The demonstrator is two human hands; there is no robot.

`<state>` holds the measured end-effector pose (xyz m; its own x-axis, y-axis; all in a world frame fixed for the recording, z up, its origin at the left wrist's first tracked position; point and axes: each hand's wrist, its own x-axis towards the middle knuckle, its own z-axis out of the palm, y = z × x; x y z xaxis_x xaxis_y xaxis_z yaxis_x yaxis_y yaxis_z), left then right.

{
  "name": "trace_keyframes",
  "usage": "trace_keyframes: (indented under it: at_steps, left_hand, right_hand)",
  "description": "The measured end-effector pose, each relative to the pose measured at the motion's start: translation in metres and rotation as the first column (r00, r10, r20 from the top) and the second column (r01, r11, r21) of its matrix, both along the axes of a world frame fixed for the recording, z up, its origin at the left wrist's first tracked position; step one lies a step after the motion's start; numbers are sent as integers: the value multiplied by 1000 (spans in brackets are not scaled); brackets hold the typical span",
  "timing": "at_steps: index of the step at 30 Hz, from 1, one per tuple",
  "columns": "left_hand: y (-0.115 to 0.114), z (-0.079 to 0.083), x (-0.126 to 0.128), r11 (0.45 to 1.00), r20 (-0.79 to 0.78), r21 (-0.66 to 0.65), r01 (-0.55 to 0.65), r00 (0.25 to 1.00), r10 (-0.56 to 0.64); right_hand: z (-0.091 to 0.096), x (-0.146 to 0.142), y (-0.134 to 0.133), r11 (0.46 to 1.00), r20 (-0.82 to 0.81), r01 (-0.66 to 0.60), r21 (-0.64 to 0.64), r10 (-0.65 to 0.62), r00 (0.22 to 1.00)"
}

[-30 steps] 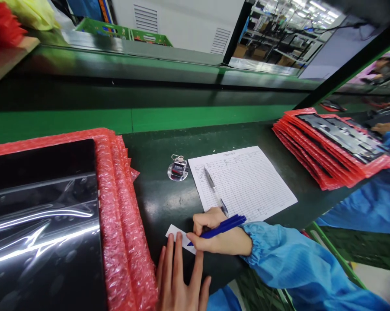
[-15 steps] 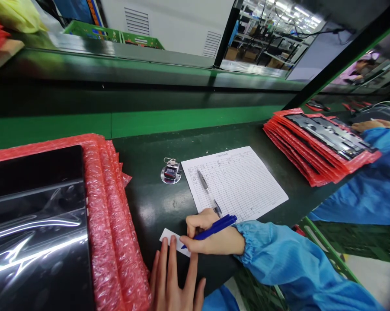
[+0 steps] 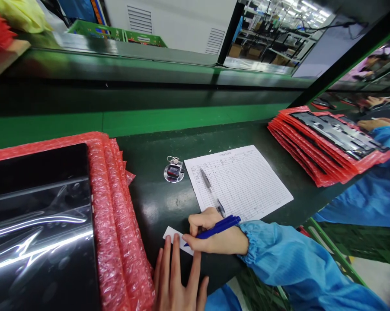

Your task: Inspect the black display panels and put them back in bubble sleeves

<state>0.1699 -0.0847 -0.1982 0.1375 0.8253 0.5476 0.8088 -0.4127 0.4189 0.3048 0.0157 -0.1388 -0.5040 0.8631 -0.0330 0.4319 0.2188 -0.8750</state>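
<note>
My right hand (image 3: 211, 235) grips a blue pen (image 3: 221, 225), its tip down on a small white paper slip (image 3: 169, 232). Fingers spread, my left hand (image 3: 178, 276) lies flat with its fingertips pressing the slip against the dark green worktop (image 3: 156, 198). Just beyond my right hand is a printed form (image 3: 243, 181) with a grid and some handwriting in its upper rows. A grey pen (image 3: 211, 190) rests across that form. To the form's left sits a metal tally counter (image 3: 174, 169). What is written on the slip is hidden by my fingers.
On the left, a black glossy panel (image 3: 39, 224) lies on red bubble-wrap sheets (image 3: 117, 224). A stack of red bubble bags (image 3: 311, 151) with metal-backed panels stands at the right, beside a co-worker's blue sleeve (image 3: 350, 198). Green crates (image 3: 97, 31) sit behind the raised ledge.
The whole view has shifted slightly, so things appear a little further right. Both hands keep nearly the same place on the slip, the pen still at it.
</note>
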Motion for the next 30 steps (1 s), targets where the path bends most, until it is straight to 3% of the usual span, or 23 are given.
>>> trace_keyframes:
  at_steps: [30]
  left_hand:
    - [0,-4,-1,1000,9,-15,22,1000,-22]
  right_hand:
    - [-1,0,-1,1000,5,5,19,-5,1000]
